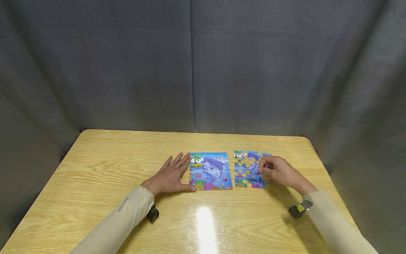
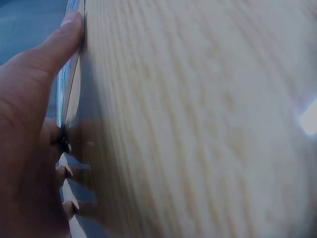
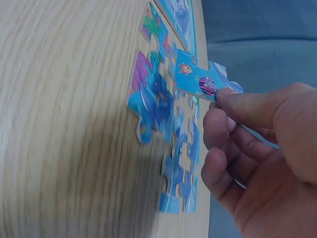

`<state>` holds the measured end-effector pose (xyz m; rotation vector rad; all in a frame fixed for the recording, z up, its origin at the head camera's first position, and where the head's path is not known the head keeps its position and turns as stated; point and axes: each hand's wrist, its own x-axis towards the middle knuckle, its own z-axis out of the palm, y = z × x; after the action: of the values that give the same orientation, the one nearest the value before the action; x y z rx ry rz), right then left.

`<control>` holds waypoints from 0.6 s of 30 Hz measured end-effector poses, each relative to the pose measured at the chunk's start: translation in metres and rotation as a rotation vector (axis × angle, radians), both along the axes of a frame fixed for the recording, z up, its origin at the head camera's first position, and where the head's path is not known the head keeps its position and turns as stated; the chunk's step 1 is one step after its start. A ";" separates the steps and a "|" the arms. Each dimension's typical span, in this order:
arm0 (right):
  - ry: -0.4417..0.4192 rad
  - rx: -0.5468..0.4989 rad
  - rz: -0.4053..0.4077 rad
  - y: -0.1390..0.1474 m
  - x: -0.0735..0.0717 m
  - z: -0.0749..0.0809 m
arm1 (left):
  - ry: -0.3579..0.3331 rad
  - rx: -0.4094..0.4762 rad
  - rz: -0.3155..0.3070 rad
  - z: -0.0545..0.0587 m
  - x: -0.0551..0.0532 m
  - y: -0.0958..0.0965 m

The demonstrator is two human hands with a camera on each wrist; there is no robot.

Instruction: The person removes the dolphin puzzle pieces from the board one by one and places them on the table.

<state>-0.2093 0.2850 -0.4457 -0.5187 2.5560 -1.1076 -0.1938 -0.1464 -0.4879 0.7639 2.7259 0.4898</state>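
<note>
A square dolphin picture board (image 1: pixel 211 172) lies on the table, with a palm island, crab and coral printed on it. My left hand (image 1: pixel 171 177) rests spread flat at its left side, thumb by the near corner and fingertips along the left edge. In the left wrist view the thumb (image 2: pixel 62 42) lies straight against the board's edge. My right hand (image 1: pixel 280 171) pinches a blue jigsaw piece (image 3: pixel 195 79) showing a striped purple fish and an orange starfish. Thumb and forefinger hold it above several other jigsaw pieces (image 3: pixel 153 101), whose middle it partly covers in the right wrist view.
The other pieces (image 1: pixel 240 168) lie in loose columns just right of the board, some interlocked and some with gaps. Under everything is a light wooden table (image 1: pixel 177 225). Grey curtains (image 1: pixel 127 70) hang behind it and at both sides.
</note>
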 end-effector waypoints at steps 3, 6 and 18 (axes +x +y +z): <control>0.018 0.012 -0.020 0.007 0.001 -0.001 | 0.000 -0.001 -0.001 0.000 0.000 0.000; 0.031 0.026 -0.038 0.014 0.002 -0.002 | -0.001 0.007 0.001 0.001 0.000 0.000; 0.020 0.017 -0.065 0.038 0.006 -0.002 | -0.011 0.007 0.002 0.000 0.000 0.000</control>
<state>-0.2031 0.3230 -0.4482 -0.4481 2.6141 -1.1071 -0.1937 -0.1466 -0.4875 0.7576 2.7161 0.5029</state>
